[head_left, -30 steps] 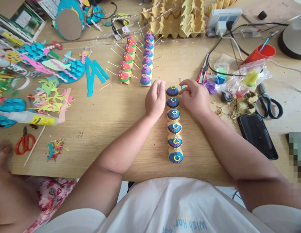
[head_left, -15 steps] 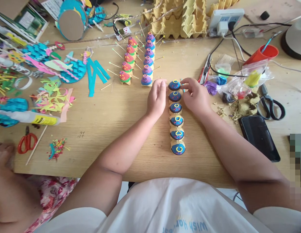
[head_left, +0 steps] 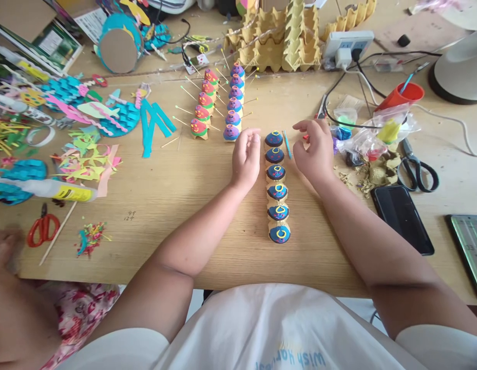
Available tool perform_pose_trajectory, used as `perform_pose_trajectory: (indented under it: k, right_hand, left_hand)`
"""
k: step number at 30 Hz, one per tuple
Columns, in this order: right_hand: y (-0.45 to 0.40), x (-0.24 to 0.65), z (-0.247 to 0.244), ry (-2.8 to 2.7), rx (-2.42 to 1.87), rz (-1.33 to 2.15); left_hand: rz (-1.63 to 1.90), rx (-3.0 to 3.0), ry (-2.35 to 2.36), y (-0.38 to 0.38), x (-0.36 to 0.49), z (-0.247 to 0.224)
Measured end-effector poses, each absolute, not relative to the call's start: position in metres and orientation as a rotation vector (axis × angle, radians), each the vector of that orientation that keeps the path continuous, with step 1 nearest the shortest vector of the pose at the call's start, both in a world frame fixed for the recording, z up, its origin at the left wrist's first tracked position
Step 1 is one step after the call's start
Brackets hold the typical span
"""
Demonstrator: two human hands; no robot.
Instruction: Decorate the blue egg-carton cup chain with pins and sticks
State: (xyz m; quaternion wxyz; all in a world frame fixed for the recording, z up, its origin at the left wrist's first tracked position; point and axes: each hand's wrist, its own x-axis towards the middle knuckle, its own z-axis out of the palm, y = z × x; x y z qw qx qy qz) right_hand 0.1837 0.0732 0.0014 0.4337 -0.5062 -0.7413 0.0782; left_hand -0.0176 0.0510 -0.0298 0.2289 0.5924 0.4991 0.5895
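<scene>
An egg-carton strip [head_left: 277, 200] stands on the table between my hands, pointing away from me. Its several cups are coated in blue clay, each with a yellow ring and a small pink-marked face. My left hand [head_left: 246, 159] rests just left of its far end, fingers loosely bent and holding nothing visible. To the right, my right hand [head_left: 314, 154] is apart from the strip, thumb and forefinger spread. It partly hides a red-handled cutter [head_left: 306, 137]; whether it touches it I cannot tell. A thin blue stick tool [head_left: 287, 144] lies between strip and right hand.
Two decorated carton caterpillars, one red-green [head_left: 202, 112] and one purple [head_left: 233, 105], stand ahead with pins. Paper scraps [head_left: 84, 154], red scissors [head_left: 43, 226] and a glue bottle [head_left: 64, 190] lie left. Right are a phone [head_left: 402, 220], black scissors [head_left: 417, 167] and a red cup [head_left: 402, 96].
My right hand has moved off the far end of the strip, rightward over the cutter, uncovering the blue stick tool. My left hand stays nearly still. The whole view has shifted slightly.
</scene>
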Motion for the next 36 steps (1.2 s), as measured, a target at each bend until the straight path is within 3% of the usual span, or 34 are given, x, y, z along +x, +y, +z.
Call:
perform_pose_trajectory:
  k: [7,14,20,24,36]
  right_hand:
    - [0.069,0.198,0.058,-1.918,-1.339,0.248]
    - [0.046,0.249,0.139,-2.005,-1.911,0.224]
    - [0.064,0.275,0.123,-2.221,-2.409,0.306]
    - [0.072,0.264,0.101,-2.161,-2.593,0.155]
    - [0.070,0.254,0.101,-2.088,-2.640,0.135]
  left_hand:
    - [1.695,1.592,1.346,0.052,-0.013,-0.030]
    - [1.770,1.503,1.296,0.050,-0.008,-0.027]
    - [1.796,1.477,1.312,0.054,-0.008,-0.031]
    - [1.792,1.479,1.315,0.053,-0.008,-0.031]
    - [1.785,1.510,1.315,0.054,-0.009,-0.035]
